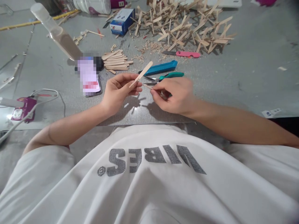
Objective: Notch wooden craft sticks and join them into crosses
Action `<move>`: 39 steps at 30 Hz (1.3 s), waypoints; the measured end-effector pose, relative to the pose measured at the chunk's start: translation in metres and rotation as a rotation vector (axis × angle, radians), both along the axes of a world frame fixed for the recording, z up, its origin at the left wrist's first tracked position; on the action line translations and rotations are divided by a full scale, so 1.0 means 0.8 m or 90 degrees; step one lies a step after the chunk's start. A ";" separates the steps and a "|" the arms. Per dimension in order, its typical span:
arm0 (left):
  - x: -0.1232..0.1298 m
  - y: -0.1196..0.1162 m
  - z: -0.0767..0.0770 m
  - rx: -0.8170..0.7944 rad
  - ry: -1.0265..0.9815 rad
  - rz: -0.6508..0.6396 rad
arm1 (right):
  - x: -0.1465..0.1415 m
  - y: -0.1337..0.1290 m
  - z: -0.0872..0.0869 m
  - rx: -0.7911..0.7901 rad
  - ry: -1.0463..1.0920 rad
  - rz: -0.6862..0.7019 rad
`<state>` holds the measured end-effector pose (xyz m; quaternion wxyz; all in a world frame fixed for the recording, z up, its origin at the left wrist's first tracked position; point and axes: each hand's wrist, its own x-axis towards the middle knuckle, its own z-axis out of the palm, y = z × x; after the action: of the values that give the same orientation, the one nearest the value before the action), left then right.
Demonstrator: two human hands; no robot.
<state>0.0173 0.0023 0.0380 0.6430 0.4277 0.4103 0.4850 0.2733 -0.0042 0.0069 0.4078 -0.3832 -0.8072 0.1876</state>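
In our left hand (119, 90) the stick (147, 69) is pale tan. Beyond this grip we see a blue cutter (161, 68), green-handled pliers (171, 75) and a pink-handled knife (185, 54); below it, our white shirt (149, 193) bears grey checked lettering (155, 155).

A clear plastic bottle (66, 43) with beige contents is standing behind a rectangular phone (88, 74) with a lit, blurred screen; a blue-and-white cardboard box (122, 21) is lying farther back; a white cable (14, 128) is looping by a magenta-and-white power socket (23, 109); a long, thin yellow rod (23, 24) is stretching across the far left
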 end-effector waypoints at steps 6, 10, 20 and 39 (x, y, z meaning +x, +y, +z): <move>0.003 -0.004 -0.005 -0.030 -0.005 -0.035 | 0.002 -0.001 -0.008 0.296 -0.182 -0.059; 0.000 -0.004 -0.017 -0.009 -0.006 -0.068 | 0.001 0.004 -0.014 0.451 -0.235 -0.086; -0.003 0.005 -0.040 0.111 -0.007 -0.105 | 0.007 0.002 -0.005 0.400 -0.270 -0.035; -0.017 0.002 -0.029 0.039 0.028 -0.306 | 0.001 0.005 -0.006 0.642 -0.161 0.033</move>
<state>0.0033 0.0036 0.0147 0.7175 0.5429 0.2955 0.3211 0.2738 -0.0004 0.0021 0.4362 -0.1388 -0.8494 -0.2625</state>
